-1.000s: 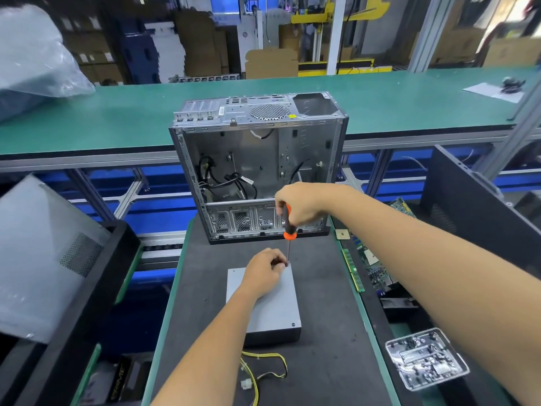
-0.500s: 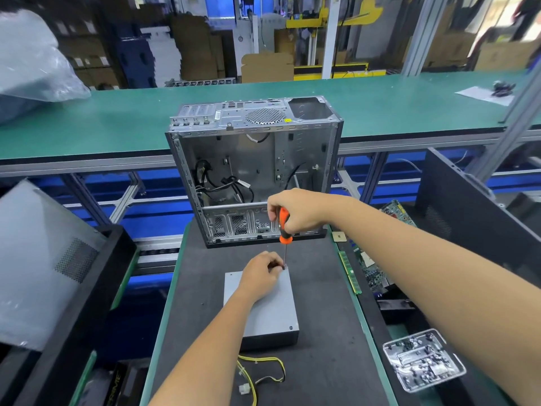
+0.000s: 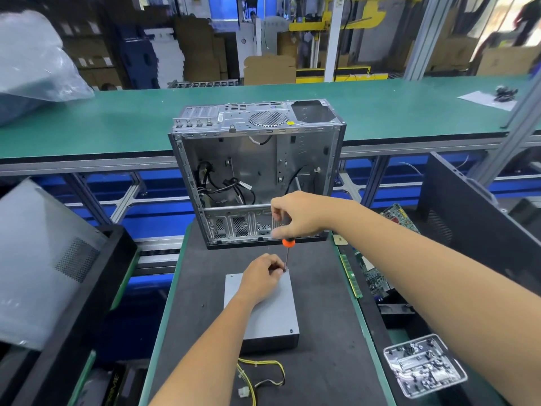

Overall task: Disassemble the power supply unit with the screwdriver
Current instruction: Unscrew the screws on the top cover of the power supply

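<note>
Step in hand, unscrewing: right hand curled round the upright screwdriver, tip at the far right corner of the power supply under the left hand, whose fingers pinch at the tip; next, likely steady downward turning.

Power supply unit on mat, before computer case.

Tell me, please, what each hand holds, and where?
Right hand holds the screwdriver by its handle; left hand pinches near its tip on the power supply unit.
</note>
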A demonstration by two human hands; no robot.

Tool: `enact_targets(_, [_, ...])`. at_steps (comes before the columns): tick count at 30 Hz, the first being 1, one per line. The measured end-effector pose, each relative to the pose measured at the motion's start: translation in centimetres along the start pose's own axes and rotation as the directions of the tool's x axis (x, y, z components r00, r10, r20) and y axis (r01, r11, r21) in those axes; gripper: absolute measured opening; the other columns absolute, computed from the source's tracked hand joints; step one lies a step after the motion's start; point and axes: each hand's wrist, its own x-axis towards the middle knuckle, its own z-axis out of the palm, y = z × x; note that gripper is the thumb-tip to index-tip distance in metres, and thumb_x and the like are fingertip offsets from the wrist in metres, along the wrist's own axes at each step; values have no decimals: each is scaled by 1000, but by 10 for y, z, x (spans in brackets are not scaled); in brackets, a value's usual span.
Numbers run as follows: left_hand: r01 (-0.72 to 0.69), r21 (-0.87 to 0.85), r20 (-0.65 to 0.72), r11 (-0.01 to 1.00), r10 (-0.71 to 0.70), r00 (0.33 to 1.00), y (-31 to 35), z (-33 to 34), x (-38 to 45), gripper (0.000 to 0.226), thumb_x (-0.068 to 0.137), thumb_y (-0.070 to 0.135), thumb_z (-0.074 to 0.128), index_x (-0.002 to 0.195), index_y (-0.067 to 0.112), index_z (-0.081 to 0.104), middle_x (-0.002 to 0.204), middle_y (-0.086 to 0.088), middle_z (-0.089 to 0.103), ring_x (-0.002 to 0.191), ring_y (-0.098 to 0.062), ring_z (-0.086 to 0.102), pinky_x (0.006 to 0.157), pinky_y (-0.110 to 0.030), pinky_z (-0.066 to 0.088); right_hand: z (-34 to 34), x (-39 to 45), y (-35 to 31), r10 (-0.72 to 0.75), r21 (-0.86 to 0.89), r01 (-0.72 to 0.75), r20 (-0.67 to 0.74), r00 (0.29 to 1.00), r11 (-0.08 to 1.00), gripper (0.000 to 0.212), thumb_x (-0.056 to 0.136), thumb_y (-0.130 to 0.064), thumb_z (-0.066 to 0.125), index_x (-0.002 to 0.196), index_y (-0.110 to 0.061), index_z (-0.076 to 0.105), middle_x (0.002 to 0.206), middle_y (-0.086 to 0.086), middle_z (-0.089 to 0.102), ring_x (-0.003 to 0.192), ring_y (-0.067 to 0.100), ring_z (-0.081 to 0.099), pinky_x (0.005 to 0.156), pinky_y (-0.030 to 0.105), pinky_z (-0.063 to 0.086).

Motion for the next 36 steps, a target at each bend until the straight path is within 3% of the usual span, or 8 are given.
enact_targets(3, [-2, 6, 1, 1000, 2, 1000, 0, 0, 0, 18, 87, 12, 57, 79, 28, 62, 92, 8, 61, 83, -7, 56, 74, -22, 39, -3, 1, -3, 111, -141, -105, 35, 993, 984, 38, 100, -41, 35, 87, -8, 48, 67, 8, 58, 43, 23, 59, 57, 35, 50])
enact_targets(11, [18, 24, -3, 1000, -18, 1000, -1, 1, 1, 19, 87, 14, 57, 77, 29, 62, 92, 12, 60, 79, -1, 54, 70, -21, 37, -6, -6, -5, -44, 65, 39, 80, 996, 997, 22, 80, -5, 57, 97, -18, 56, 71, -10, 51, 64, 8, 46, 54, 25, 35])
enact_targets(13, [17, 23, -10, 1000, -17, 1000, -1, 1, 1, 21, 87, 14, 57, 76, 32, 60, 92, 13, 61, 78, 0, 54, 68, -19, 36, -3, -4, -7, 19, -30, -18, 22, 1000, 999, 16, 86, -30, 61, 85, -16, 54, 72, -4, 54, 67, 16, 51, 55, 29, 37])
enact_targets(15, [18, 17, -11, 1000, -18, 1000, -1, 2, 1, 23, 87, 15, 57, 75, 34, 58, 91, 13, 60, 81, -3, 55, 70, -21, 38, 0, -1, -7, 106, -190, -114, -52, 993, 975, 44, 92, -56, 47, 76, -15, 49, 72, 1, 53, 69, 22, 53, 55, 31, 36])
enact_targets(19, [24, 27, -14, 999, -24, 1000, -1, 3, -1, 23, 88, 16, 56, 75, 35, 58, 92, 13, 61, 82, -5, 55, 67, -18, 36, -4, -2, -6, 83, -57, -81, 33, 996, 995, 16, 92, -26, 58, 97, -11, 55, 79, -1, 58, 60, 12, 53, 52, 26, 36])
enact_targets(22, [21, 40, -16, 999, -20, 1000, -1, 2, -2, 21, 88, 17, 56, 77, 34, 59, 94, 13, 61, 82, -3, 54, 65, -15, 35, -10, -6, -7, 34, 35, -39, 132, 991, 999, 26, 81, -4, 61, 101, -18, 53, 81, -7, 51, 67, 9, 47, 53, 24, 34])
enact_targets(27, [28, 41, -15, 999, -27, 1000, 2, 1, -1, 23, 87, 16, 56, 74, 36, 57, 93, 13, 61, 83, -6, 55, 71, -24, 38, 0, -3, -8, 138, -214, -147, -59, 989, 966, 32, 94, -45, 50, 86, -14, 49, 73, 0, 50, 64, 20, 53, 52, 30, 35])
enact_targets(36, [31, 47, -22, 998, -30, 999, 1, 1, -1, 24, 87, 18, 57, 72, 37, 56, 93, 15, 62, 86, -6, 56, 77, -28, 43, -1, -4, -2, -34, 121, 36, -12, 999, 992, 24, 75, -5, 66, 95, -14, 55, 80, -10, 53, 67, 5, 47, 56, 24, 36])
